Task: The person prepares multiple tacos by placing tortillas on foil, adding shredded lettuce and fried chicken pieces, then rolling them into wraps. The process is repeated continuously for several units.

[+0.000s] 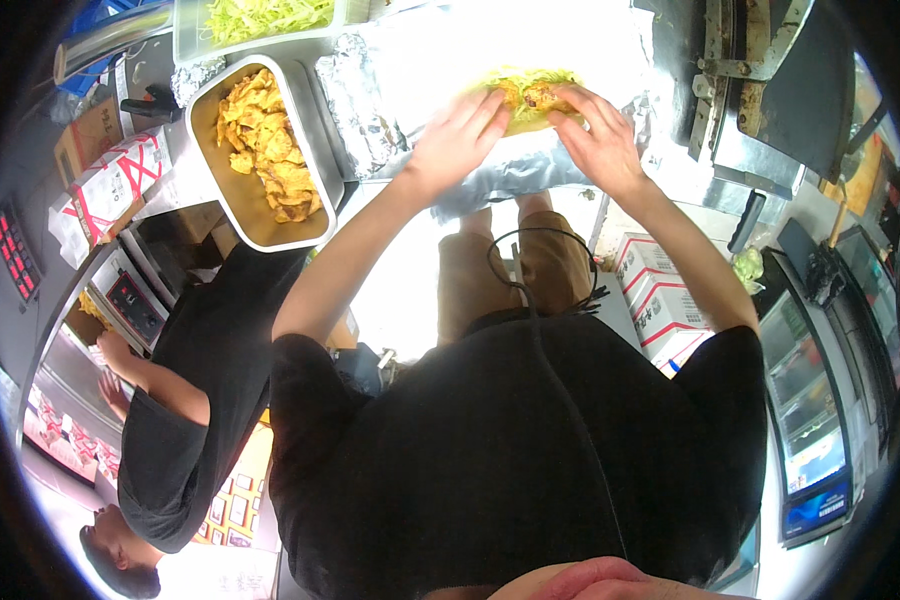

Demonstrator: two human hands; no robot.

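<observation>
A flatbread wrap (529,124) filled with shredded lettuce and browned chicken pieces (541,96) lies in front of me over aluminium foil (510,169). The fingers of my left hand (461,127) rest on its left end, and those of my right hand (596,131) curl over the filling at its right end. Both hands press on the wrap from either side. To the left stands a deep metal pan (322,238) holding yellow cooked chicken pieces (270,150). Strong glare hides the work surface beyond the wrap.
A plastic tub (262,43) of shredded lettuce stands beyond the pan. Crumpled foil (356,112) lies between pan and wrap. Hinged metal equipment (750,75) is at the right, with a black handle (746,221) nearer me. A co-worker in black (210,360) stands at the left.
</observation>
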